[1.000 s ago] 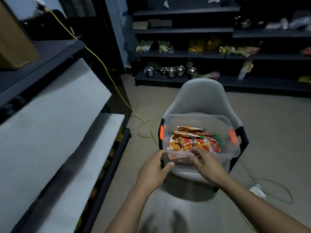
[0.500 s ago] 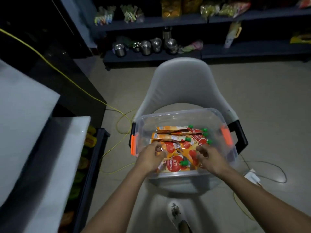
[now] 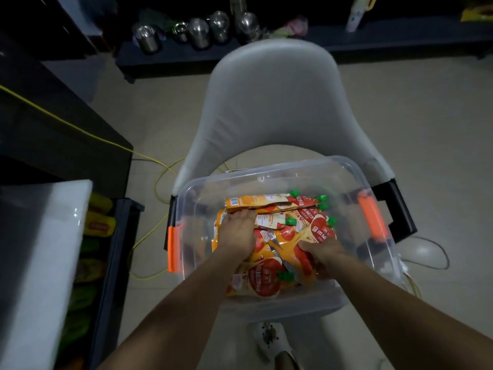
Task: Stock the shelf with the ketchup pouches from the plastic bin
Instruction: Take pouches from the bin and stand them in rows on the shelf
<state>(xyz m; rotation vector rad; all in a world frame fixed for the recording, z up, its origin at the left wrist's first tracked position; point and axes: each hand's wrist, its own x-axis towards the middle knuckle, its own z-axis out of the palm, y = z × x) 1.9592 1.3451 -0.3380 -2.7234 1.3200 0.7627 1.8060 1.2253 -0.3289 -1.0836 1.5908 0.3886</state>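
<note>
Clear plastic bin (image 3: pixel 266 170) sits on a grey chair (image 3: pixel 269 102) and holds a pile of orange-red pouches (image 3: pixel 266 281). The left hand (image 3: pixel 236 233) lies palm-down on the pile. The right hand (image 3: pixel 321 253) curls its fingers among the pouches. Whether either hand grips one, I cannot tell. The shelf (image 3: pixel 40 249) stands at left.

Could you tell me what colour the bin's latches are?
The latches are orange, clear in the head view.

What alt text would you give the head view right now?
The left hand and right hand are down in a clear plastic bin, on a pile of orange ketchup pouches. The bin sits on a white chair.
</note>
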